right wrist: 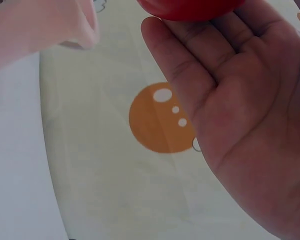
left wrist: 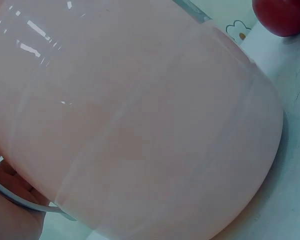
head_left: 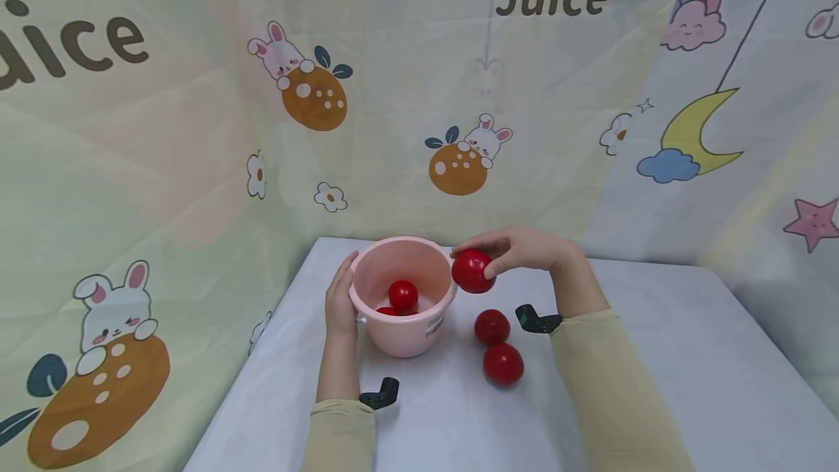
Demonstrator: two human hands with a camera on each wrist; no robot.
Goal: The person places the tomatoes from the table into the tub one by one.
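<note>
A pink bucket (head_left: 400,333) stands on the table, with red balls (head_left: 403,296) inside it. My left hand (head_left: 341,304) holds the bucket's left side, its fingers following the curve up to the rim. In the left wrist view the bucket's wall (left wrist: 140,125) fills most of the picture, and a thin handle (left wrist: 20,200) crosses in front of that hand. Just off the bucket's right rim, my right hand (head_left: 524,250) grips another glossy red ball (head_left: 472,272) between thumb and fingers. The right wrist view shows its palm and the ball's lower edge (right wrist: 190,10).
Two more red balls, a farther one (head_left: 491,327) and a nearer one (head_left: 503,365), lie close together on the white table (head_left: 688,384), right of the bucket. A printed cloth (head_left: 393,57) hangs behind the table and along its left side.
</note>
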